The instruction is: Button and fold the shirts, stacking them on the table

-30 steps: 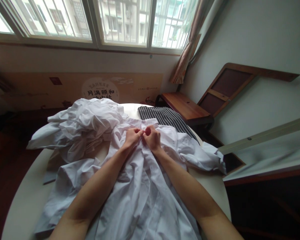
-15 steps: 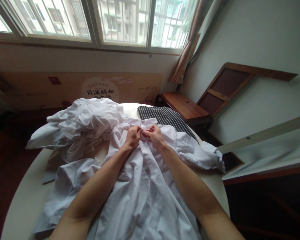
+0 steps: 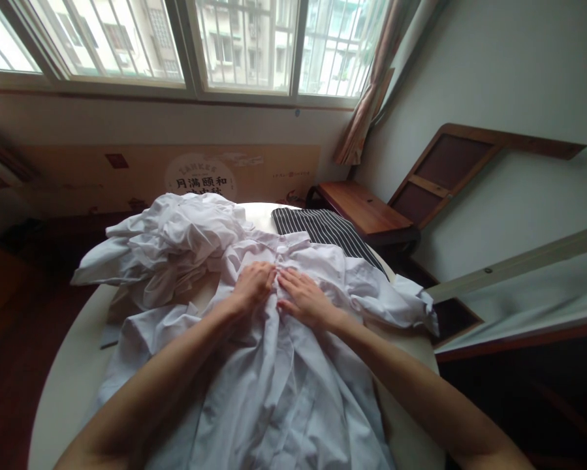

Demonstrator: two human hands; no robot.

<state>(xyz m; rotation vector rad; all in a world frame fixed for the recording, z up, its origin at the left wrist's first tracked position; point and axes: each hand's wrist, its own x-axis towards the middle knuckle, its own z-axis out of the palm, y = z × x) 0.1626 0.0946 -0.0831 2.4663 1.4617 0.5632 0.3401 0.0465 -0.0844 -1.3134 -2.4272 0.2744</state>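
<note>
A white shirt [image 3: 293,385] lies front up on the round table, its collar at the far end and one sleeve stretched to the right. On the front strip below the collar, my left hand [image 3: 254,284] has its fingers curled on the cloth, closed on the shirt edge. Close beside it, my right hand [image 3: 305,297] rests palm down on the shirt, fingers stretched and thumb apart. The fingertips of both hands nearly meet at the strip. Whatever lies under the left fingers is hidden.
A heap of crumpled white garments [image 3: 180,228] covers the table's far left. Black-and-white striped cloth [image 3: 322,228] lies behind the shirt's collar. The pale tabletop [image 3: 63,385] shows at the left. Beyond it stand a wooden bench [image 3: 366,205] and a window wall.
Both hands have moved down the shirt front, away from the collar. The right hand has gone from a pinch to stretched fingers. The view has shifted slightly.
</note>
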